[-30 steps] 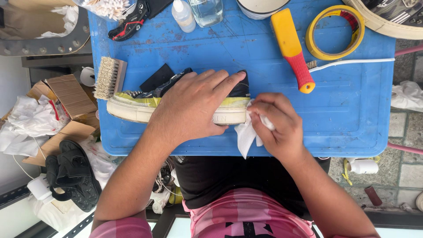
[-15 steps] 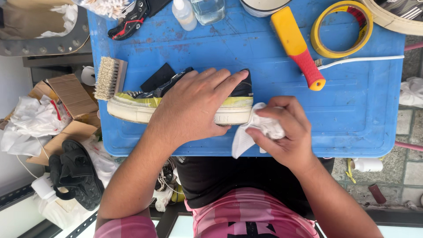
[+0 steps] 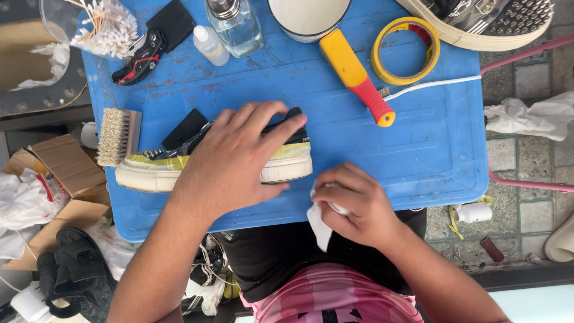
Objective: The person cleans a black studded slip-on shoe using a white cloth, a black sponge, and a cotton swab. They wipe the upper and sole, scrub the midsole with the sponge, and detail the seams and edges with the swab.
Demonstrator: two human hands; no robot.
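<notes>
Shoe (image 3: pixel 281 161): dark upper, yellow-green tape above a thick off-white sole, lying on its side, sole edge toward the person, heel to the right. Cloth (image 3: pixel 318 222): white, crumpled, just off the heel, its loose corner hanging past the near edge.

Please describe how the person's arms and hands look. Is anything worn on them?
Both forearms are bare, and the left hand and right hand have no gloves. I see no rings, watch or bracelet on the visible parts. A pink sleeve edge shows at the left upper arm, matching the pink top with black print. Fingernails are short.
</notes>
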